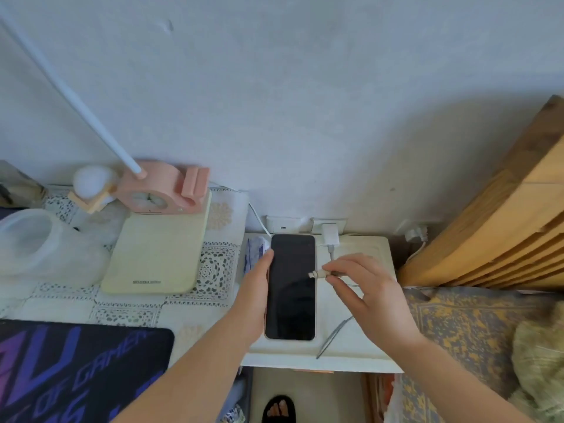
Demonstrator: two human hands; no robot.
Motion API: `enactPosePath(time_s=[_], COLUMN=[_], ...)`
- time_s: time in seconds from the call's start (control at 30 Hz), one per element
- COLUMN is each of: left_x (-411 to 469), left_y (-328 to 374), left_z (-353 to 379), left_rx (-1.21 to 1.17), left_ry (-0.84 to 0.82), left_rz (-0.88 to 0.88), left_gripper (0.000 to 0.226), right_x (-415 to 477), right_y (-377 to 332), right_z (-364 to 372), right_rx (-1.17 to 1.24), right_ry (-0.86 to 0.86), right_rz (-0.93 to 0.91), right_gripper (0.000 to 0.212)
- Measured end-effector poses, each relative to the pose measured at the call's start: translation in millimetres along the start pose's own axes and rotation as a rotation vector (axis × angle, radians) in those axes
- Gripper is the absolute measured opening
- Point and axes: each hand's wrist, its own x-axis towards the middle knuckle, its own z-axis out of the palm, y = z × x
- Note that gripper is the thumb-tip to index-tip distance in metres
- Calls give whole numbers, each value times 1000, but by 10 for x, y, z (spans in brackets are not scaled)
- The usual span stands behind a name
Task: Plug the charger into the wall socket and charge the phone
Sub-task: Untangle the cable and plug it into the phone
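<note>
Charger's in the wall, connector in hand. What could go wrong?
The connector, pinched by the right hand, hovers over the phone screen, not at a port: it could scrape the glass.
Tugging the cable could loosen the charger from the wall socket.
The left hand grips only the phone's left edge; it may shift.

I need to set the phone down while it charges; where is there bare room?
Bare: the lace cloth between the yellow pad and the dark mat, and the white stand's front strip. Crowded: the stand's back edge, with charger and tissue pack.
</note>
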Motion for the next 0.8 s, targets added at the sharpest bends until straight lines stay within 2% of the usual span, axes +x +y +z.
enactPosePath(time_s=[0.2,0.37,0.5,0.63,0.8], left_x=[284,304,258,228,217], left_y=[227,264,242,220,194], left_z=[80,296,469,611,725], left_rx=[-60,-142,-164,-160,-144], left_ry=[65,90,138,169,138], left_rz=[64,55,31,62,64], left_gripper=[33,26,42,42,42], right_x=[-180,-481,-646,-716,-683], right_y=[-97,-127,-114,-37,-16], right_z=[95,257,353,387,390], right_rx=[230,431,603,795,901], right_ry=[195,222,283,230,186], right_rz=[376,681,851,1016,1054], right_gripper=[20,19,20,12,17])
